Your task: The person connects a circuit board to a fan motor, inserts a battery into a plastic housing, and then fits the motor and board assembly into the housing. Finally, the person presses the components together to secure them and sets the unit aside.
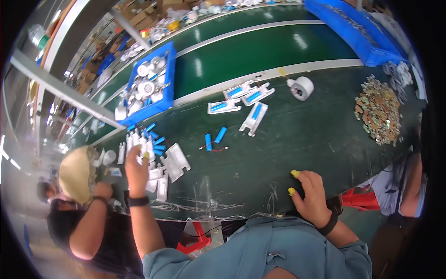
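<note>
My left hand (137,172) reaches over a pile of white plastic housings (134,139) on the left of the green bench; thumb and index finger, in yellow finger covers, are apart and close to the pieces. Whether they touch one is hard to see. Loose blue battery cells (159,140) lie beside that pile, and larger white trays (175,162) rest right of it. On the right, my right hand (312,197) hovers at or touches the bench near its front edge, fingers apart, holding nothing. Two blue wired cells (208,142) lie mid-bench. Beyond them are several white housings fitted with blue cells (254,116).
A blue bin of white round parts (172,79) stands back left, and a long blue tray (371,58) back right. A white cylindrical part (303,88) and a heap of small circuit boards (378,111) are on the bench. A co-worker's arm (90,223) is close on my left.
</note>
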Available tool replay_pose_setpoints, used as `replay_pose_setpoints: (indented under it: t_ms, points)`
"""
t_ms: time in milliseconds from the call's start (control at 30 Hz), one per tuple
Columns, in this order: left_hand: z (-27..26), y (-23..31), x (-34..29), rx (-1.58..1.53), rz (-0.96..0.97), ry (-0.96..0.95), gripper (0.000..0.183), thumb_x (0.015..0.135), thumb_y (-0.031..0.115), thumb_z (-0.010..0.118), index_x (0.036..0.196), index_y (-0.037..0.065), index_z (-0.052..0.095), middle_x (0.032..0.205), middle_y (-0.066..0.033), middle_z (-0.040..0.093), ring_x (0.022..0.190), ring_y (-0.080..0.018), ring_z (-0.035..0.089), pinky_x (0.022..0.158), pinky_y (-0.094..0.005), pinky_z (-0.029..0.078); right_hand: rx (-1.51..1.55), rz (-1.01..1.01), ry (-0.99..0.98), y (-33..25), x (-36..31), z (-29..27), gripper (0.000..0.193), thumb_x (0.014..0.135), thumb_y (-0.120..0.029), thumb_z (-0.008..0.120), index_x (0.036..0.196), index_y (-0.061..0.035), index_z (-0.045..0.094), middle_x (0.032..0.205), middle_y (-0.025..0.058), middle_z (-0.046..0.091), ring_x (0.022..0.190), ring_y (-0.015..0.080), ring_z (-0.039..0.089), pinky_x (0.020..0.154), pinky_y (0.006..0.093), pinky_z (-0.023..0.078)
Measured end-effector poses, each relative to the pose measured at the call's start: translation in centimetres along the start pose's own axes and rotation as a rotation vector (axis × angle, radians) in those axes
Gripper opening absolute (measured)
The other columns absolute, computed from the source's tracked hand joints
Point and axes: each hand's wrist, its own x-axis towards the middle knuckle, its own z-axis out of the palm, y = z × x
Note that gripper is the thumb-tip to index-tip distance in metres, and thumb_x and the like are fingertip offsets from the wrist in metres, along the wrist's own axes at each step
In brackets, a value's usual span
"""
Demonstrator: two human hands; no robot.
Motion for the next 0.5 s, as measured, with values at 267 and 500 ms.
replay_pose_setpoints:
  t_ms: [267,500]
  points:
    - [6.5,21.0,-1.4,-0.268,0.497,-0.200,0.035,0.078,0.002,0.067,0.112,0.003,0.064,0.123,-0.0138,0.062,0.113,-0.0340,0.057,0.100,-0.0441,0.041,0.006,-0.062,0.046,0.9,0.1,0.3,0.045,0.076,-0.004,0.072,0.119,-0.0025,0.061,0.109,0.0141,0.060,0.102,0.0338,0.057,0.092,0.0430,0.043]
    - [10.7,29.4,3.8,-0.389,0.706,-0.368,0.050,0.081,0.009,0.068,0.129,0.006,0.055,0.130,-0.0151,0.055,0.123,-0.0343,0.052,0.104,-0.0450,0.039,0.001,-0.100,0.062,1.4,0.1,0.4,0.043,0.079,-0.008,0.071,0.121,-0.0045,0.060,0.111,0.0124,0.060,0.098,0.0317,0.057,0.090,0.0421,0.043]
